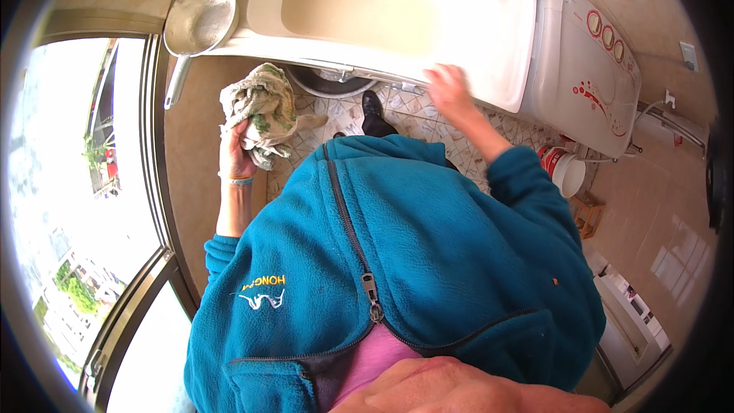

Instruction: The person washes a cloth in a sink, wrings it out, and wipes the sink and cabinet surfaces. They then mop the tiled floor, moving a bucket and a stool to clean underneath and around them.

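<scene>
My left hand [236, 152] grips a bunched, damp-looking cloth [261, 106], pale with green patches, held up left of the sink's front edge. My right hand [450, 89] is at the front edge of the white sink counter [487, 63], blurred, its fingers partly bent; whether it touches the edge or holds anything is not plain. The sink basin [355, 11] lies beyond both hands. A white long-handled pan or dipper [200, 17] rests at the counter's left end, its handle sticking out towards me.
A twin-tub style washing machine [585, 80] stands right of the sink. A dark round basin [332, 83] is below the counter, near my shoe [372, 104]. White and red buckets [565, 172] and a small wooden stool [586, 215] are at the right. A window frame [163, 183] borders the left.
</scene>
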The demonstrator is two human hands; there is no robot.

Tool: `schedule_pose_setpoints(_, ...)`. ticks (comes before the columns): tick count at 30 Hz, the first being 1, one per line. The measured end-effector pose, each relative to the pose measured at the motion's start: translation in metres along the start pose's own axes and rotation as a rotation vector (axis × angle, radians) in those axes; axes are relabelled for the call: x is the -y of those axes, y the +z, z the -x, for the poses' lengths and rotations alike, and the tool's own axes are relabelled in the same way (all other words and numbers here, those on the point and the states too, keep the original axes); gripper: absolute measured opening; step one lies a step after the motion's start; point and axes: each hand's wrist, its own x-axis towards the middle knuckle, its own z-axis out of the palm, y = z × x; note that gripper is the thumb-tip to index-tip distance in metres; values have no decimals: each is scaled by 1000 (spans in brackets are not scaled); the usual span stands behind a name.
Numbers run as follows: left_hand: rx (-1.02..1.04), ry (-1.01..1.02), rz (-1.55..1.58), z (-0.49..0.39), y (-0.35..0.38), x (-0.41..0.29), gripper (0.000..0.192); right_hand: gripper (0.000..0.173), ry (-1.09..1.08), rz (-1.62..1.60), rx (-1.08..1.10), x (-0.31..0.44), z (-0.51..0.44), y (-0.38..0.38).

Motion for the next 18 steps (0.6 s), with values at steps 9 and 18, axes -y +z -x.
schedule_pose_setpoints(9,-36,-94,-46,8,13,11,43,28,-2,-307,109,44,-64,84)
schedule_pose_setpoints(18,-136,425,-886,-37,50,-11,33,50,348,-585,145,16,-69,41)
